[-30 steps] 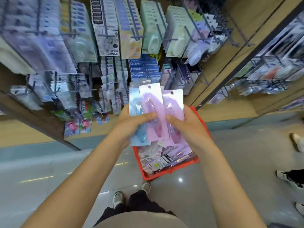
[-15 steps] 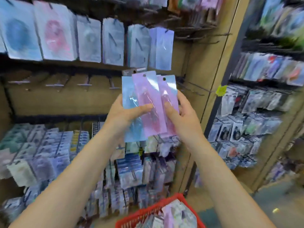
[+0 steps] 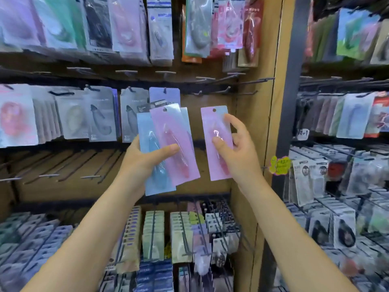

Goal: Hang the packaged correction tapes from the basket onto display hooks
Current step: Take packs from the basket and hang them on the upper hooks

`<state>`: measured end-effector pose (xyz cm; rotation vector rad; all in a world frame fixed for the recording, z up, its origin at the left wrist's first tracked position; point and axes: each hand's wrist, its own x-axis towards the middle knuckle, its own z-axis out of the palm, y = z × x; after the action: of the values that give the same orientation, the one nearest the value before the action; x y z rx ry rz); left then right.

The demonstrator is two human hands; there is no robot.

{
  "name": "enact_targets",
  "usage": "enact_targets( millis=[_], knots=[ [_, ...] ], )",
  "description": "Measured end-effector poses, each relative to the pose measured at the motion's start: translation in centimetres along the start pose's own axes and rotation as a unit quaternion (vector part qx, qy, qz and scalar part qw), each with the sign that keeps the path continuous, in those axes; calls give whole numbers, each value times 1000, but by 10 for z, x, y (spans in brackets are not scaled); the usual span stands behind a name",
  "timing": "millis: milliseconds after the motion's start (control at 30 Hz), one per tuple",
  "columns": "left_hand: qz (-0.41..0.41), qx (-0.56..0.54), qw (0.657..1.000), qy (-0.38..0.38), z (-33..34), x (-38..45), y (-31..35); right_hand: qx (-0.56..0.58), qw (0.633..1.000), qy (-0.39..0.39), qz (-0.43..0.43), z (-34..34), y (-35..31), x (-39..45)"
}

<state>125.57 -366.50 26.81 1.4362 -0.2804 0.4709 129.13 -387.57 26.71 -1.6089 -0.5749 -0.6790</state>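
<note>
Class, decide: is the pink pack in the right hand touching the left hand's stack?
Apart. The head view shows board between the single pink pack and the stack.

left fan: rear packs overlapped, count unclear
left hand: fingers behind packs
pack print: too blurred to read
top row: cut off by edge

Both bare arms reach up and forward, side by side but apart. The left hand is curled round a small bunch of packs, with its thumb lying flat across the front. The right hand pinches one pack between its thumb and bent fingers, palm facing left.
</note>
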Motion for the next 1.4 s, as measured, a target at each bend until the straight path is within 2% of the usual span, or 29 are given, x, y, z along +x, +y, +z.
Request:
enact_targets(
  millis=[133, 300, 633, 800, 867, 933, 967, 1033, 1133, 1300, 1400],
  knots=[
    [20, 29, 998, 49, 3, 8, 11, 27, 999, -27, -30, 3, -2, 35],
    [35, 23, 997, 63, -7, 10, 19, 22, 998, -48, -41, 17, -8, 56],
    [32, 14, 999, 15, -29, 14, 14, -13, 999, -21, -25, 36, -3, 65],
    [33, -8, 999, -16, -30, 17, 11, -75, 996, -45, 20, 39, -4, 66],
    [31, -14, 999, -28, -29, 18, 9, -128, 992, -6, 17, 37, -7, 58],
    [27, -21, 999, -35, -25, 18, 7, -129, 991, 24, -24, 35, -13, 47],
    [25, -26, 999, -37, -22, 18, 6, -105, 994, 12, -39, 34, -17, 40],
    [24, -38, 998, -48, -15, 19, 5, -47, 996, -62, -33, 35, -21, 28],
    [24, -43, 997, -58, -5, 19, 2, -57, 987, -153, 2, 35, -23, 17],
    [16, -22, 998, -56, 2, 17, -5, -55, 988, -144, 23, 24, -15, 18],
    [16, -20, 999, -45, 3, 19, -8, 28, 989, -138, 55, 20, -5, 21]
  ],
)
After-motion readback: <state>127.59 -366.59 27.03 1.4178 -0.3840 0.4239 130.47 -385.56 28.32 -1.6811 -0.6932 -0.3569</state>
